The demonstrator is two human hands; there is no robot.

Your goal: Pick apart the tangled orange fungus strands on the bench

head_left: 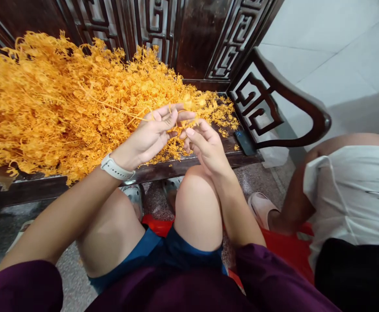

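Observation:
A large heap of orange, thread-like flowers or strands (62, 104) lies across the dark wooden bench. In front of its right part, my left hand (155, 132), with a white watch band on the wrist, pinches a thin orange stem between thumb and fingers. The stem runs out to the left over the heap. Close beside it, my right hand (204, 141) has its fingers curled and thumb against the index finger, near a small orange sprig (192, 102). What sits between the right fingertips is too small to make out.
The bench (176, 167) has a carved back and a curved armrest (315, 119) at the right. A dark phone-like object (245, 143) rests by the armrest, with a whitish plastic bag (273, 156) below it. Another person in white shorts (364, 186) sits at the right.

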